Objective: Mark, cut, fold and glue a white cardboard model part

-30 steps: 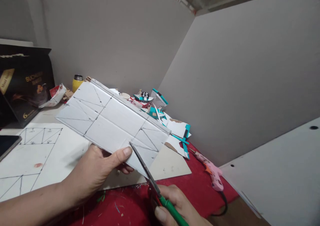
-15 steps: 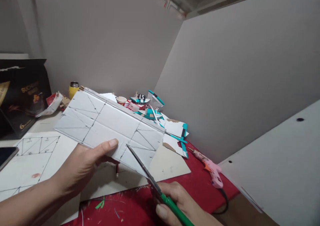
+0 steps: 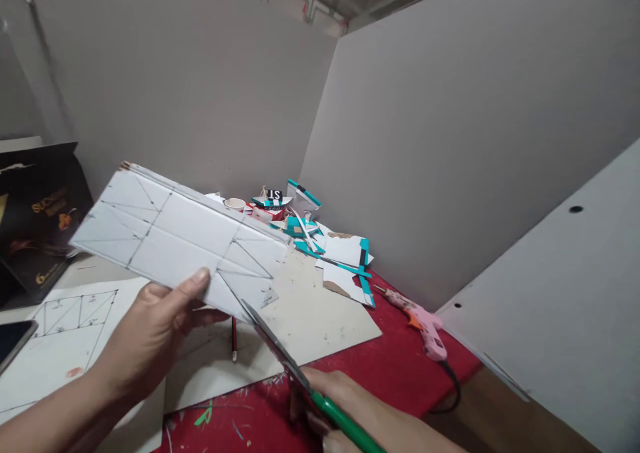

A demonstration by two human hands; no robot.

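A folded white cardboard piece (image 3: 185, 233) with pencilled lines and triangles is raised above the table. My left hand (image 3: 160, 326) pinches its lower edge, thumb on top and fingers beneath. My right hand (image 3: 340, 399) is closed round the green handles of a pair of scissors (image 3: 280, 349). The scissor blades reach to the card's lower right edge, close to a drawn triangle; whether they touch it I cannot tell. Under the card, a dark red pencil (image 3: 234, 339) lies on a pale sheet (image 3: 330, 319).
A pink glue gun (image 3: 417, 323) rests on the red table cover (image 3: 225, 413) at right. Teal and white card scraps (image 3: 345, 259) and a paper cup (image 3: 235, 204) are at the back. A black box (image 3: 45, 219), a phone (image 3: 15, 339) and a drawn sheet (image 3: 65, 346) are at left.
The card and my left hand have shifted left in view. The scissor tips, which were over the card near the drawn line, are now at its lower right edge.
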